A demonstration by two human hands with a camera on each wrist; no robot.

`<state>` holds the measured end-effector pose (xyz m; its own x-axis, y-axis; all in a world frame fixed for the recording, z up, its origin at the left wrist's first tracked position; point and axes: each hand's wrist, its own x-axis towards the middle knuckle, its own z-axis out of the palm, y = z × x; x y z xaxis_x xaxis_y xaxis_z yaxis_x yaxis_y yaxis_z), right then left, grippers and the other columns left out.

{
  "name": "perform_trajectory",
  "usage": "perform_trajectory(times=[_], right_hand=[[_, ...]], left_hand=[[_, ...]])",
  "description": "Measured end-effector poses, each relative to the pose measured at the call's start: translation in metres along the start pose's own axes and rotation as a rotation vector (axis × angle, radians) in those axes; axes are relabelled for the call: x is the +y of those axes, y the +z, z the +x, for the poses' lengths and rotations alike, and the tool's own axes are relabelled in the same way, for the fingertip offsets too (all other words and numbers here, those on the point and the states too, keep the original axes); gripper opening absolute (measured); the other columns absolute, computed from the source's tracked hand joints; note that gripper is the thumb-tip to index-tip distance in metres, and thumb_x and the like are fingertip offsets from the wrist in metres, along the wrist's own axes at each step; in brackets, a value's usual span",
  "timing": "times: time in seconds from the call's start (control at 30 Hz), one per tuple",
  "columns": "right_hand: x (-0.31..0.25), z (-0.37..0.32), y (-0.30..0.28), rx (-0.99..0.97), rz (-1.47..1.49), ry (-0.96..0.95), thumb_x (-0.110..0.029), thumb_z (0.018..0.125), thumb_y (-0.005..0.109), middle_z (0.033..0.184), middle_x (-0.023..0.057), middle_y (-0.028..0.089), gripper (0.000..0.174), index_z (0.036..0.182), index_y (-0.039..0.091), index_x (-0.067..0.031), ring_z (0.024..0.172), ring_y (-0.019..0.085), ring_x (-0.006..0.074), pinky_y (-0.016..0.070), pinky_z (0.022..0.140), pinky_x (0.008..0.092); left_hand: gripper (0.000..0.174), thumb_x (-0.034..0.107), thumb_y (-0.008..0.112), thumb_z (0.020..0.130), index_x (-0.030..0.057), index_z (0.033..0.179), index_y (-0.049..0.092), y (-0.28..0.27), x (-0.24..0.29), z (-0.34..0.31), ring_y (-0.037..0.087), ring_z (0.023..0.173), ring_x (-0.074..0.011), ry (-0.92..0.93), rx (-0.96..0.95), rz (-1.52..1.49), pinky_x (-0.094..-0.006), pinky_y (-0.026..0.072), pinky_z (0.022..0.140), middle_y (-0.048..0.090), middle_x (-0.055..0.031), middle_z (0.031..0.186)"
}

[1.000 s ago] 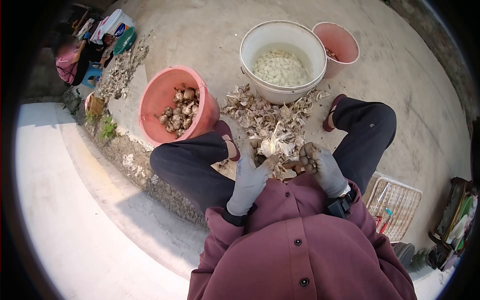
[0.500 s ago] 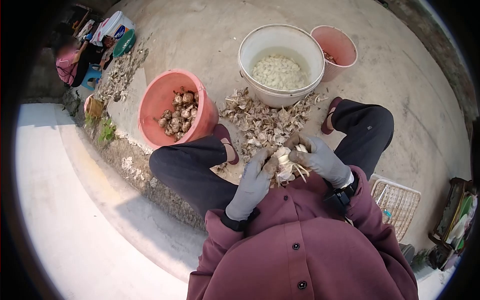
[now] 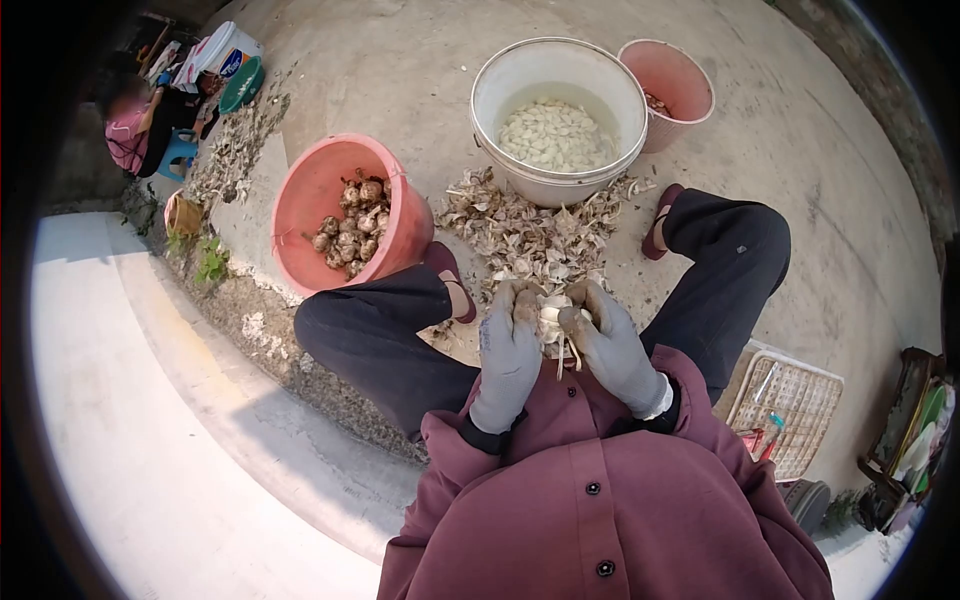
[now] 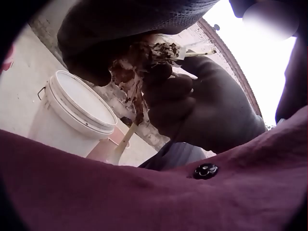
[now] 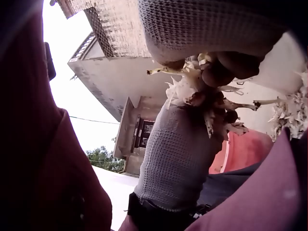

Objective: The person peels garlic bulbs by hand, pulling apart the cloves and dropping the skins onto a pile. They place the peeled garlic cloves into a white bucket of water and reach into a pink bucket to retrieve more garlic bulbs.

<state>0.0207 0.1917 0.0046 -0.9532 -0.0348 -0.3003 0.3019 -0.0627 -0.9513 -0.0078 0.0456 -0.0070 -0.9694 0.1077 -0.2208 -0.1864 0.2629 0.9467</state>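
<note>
Both hands wear grey gloves with soiled fingers and meet low in front of the shirt. Between them is a partly broken garlic bulb, with white cloves showing and thin stalks hanging down. My left hand grips the bulb from one side. On the other side, my right hand pinches it, its thumb over the cloves. In the right wrist view, torn skins and stalks of the garlic stick out between the gloves. Loose papery skins lie heaped on the ground just beyond the hands.
A pink bucket of whole garlic bulbs leans by the left leg. Ahead stands a white bucket with peeled cloves in water, beside a smaller pink bucket. A shallow basket lies at right; another person sits far left.
My right hand, apart from the bulb at first, has come in and holds it together with the left. The bulb has turned, its stalks now hanging toward the shirt.
</note>
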Motion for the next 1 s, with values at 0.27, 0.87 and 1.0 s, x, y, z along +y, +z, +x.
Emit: perform_trajectory(times=[0.27,0.87,1.0], right_hand=[[-0.022,0.001,-0.005,-0.121,0.166,0.23,-0.011,0.098,0.05,0.08,0.0001,0.053,0.013,0.096,0.054,0.0007,0.071,0.047,0.0056,0.042,0.063,0.0229],[-0.019,-0.002,-0.005,-0.069,-0.107,-0.232,-0.009,0.087,0.059,0.093,0.0111,0.061,0.02,0.103,0.055,0.0013,0.082,0.059,0.0182,0.0466,0.074,0.0293],[-0.021,0.0,0.0,-0.011,0.074,-0.16,-0.012,0.093,0.053,0.088,0.0047,0.055,0.013,0.098,0.052,0.0007,0.078,0.049,0.0115,0.0431,0.075,0.0254]], left_hand=[[0.029,0.026,0.048,0.103,0.0002,0.096,0.059,-0.015,-0.004,0.009,0.059,0.074,-0.009,-0.115,-0.245,-0.458,-0.0225,0.0462,0.062,0.06,-0.0039,0.081],[0.019,0.016,0.05,0.1,0.0001,0.094,0.057,0.004,0.018,-0.008,0.043,0.071,-0.0075,-0.009,-0.108,-0.321,-0.026,0.0374,0.061,0.051,-0.0004,0.076],[0.021,0.019,0.051,0.1,0.0006,0.091,0.057,0.006,0.027,-0.007,0.041,0.061,-0.0086,0.092,-0.016,-0.199,-0.0276,0.0353,0.054,0.049,-0.0018,0.068]])
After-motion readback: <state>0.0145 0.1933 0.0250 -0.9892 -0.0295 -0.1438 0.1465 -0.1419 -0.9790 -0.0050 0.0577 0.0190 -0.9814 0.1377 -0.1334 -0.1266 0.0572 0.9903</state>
